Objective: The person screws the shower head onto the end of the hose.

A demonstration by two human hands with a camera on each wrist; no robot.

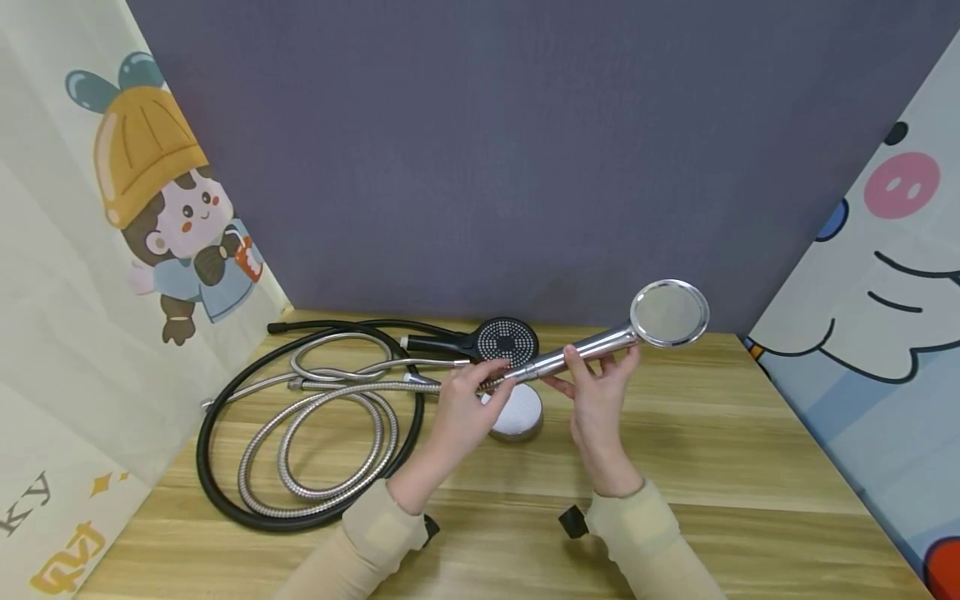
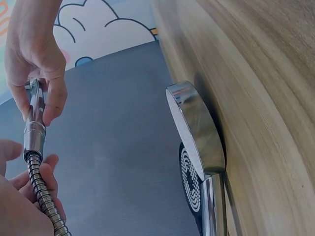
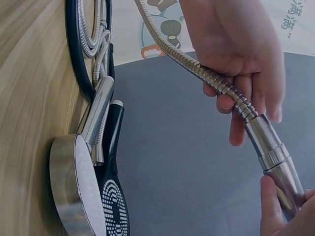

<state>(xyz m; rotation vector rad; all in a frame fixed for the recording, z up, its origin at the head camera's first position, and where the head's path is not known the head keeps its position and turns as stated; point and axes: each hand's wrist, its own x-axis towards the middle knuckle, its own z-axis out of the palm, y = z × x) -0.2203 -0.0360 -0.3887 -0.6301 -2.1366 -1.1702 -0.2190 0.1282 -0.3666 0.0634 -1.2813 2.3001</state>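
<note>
My right hand [image 1: 600,412] grips the handle of a chrome shower head [image 1: 670,313], raised above the table with its round head up to the right. My left hand [image 1: 461,417] holds the ribbed metal shower hose [image 3: 194,66] near its end. In the right wrist view, my left fingers pass behind the hose and the thumb lies close to the connector [image 3: 263,132]. Hose, connector and handle form one line. Whether the thread is fully engaged cannot be seen. Below my hands lies a second chrome shower head [image 2: 197,128] with a white face.
A black shower head [image 1: 507,340] lies behind, near the dark backboard [image 1: 510,167]. Coiled on the left of the wooden table [image 1: 712,450] are a black hose [image 1: 206,467] and metal hoses [image 1: 296,348]. Printed cloth hangs at both sides.
</note>
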